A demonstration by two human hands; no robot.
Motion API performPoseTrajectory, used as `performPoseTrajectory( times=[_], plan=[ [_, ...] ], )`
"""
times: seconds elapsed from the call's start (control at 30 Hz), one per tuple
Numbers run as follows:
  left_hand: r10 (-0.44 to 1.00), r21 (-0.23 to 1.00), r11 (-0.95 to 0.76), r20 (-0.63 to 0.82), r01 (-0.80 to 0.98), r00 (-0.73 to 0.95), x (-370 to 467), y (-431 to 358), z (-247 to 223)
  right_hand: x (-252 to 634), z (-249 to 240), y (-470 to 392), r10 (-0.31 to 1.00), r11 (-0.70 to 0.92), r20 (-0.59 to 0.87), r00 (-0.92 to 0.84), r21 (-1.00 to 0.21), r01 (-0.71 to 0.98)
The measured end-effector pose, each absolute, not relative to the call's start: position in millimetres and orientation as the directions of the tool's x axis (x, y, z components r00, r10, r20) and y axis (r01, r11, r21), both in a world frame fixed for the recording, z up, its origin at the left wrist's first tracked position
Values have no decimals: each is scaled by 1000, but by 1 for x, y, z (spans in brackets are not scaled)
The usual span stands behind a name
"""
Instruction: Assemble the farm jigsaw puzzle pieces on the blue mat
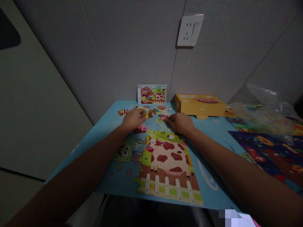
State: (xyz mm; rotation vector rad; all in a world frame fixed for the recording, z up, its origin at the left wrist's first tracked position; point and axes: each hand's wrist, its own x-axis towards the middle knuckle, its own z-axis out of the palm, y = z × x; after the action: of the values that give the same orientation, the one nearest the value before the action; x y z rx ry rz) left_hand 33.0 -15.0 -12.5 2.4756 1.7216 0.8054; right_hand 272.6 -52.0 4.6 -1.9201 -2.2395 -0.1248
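Note:
A partly joined jigsaw puzzle with a spotted cow and a white fence lies on the blue table. Beyond its far edge, my right hand pinches a puzzle piece with pink on it. Across from it, my left hand is curled with thumb and fingertips around a brownish puzzle piece, partly hidden by the fingers. Loose puzzle pieces are scattered around and behind the left hand. A small joined section with a pink pig sits just below the left wrist.
A reference picture card leans against the wall behind the pieces. To its right lies an orange box. Clear plastic wrap and a dark printed sheet occupy the right side. The blue table has cartoon prints.

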Motion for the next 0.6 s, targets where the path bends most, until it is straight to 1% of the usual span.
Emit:
performPoseTrajectory(
  times=[0.1, 0.3, 0.6],
  plan=[
    [860, 322, -435, 424, 841, 283, 34, -15, -12, 272, 5, -52, 972, 150, 192, -135, -63, 987],
    [884, 366, -422, 367, 829, 289, 39, -18, -10, 271, 4, -52, 968, 165, 203, -149, -64, 984],
    [878, 338, -435, 364, 835, 310, 41, -17, -9, 272, 2, -51, 967, 169, 203, -153, -63, 984]
  ],
)
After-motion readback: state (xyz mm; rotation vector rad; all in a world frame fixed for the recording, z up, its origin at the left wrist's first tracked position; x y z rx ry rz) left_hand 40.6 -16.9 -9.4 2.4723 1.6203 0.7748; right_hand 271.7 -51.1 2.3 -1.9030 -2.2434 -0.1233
